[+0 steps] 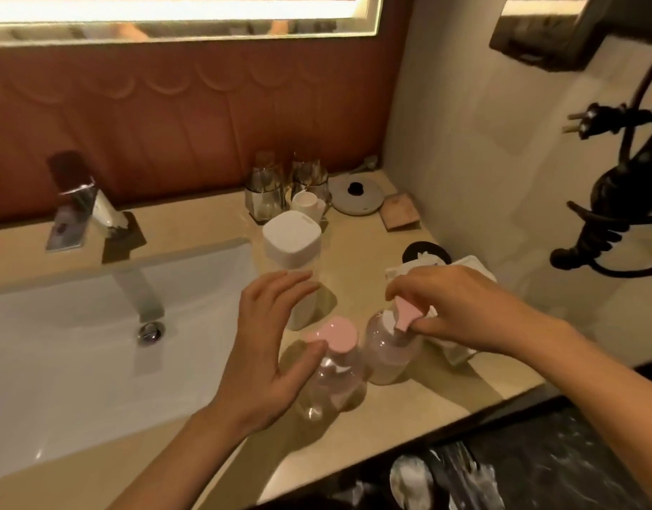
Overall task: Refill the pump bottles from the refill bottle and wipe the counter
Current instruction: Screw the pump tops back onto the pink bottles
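Two clear pump bottles with pink tops stand close together on the beige counter near its front edge. My right hand pinches the pink pump head of the right pump bottle. My left hand hovers with fingers spread beside the left pump bottle, thumb touching its pink cap. The taller refill bottle, with a white square cap, stands just behind, partly hidden by my left fingers. A white cloth lies folded behind my right hand.
A white sink with a chrome faucet fills the left. At the back stand two upturned glasses, a small white cup, a round white lid and a tan pad. A black hair dryer hangs on the right wall.
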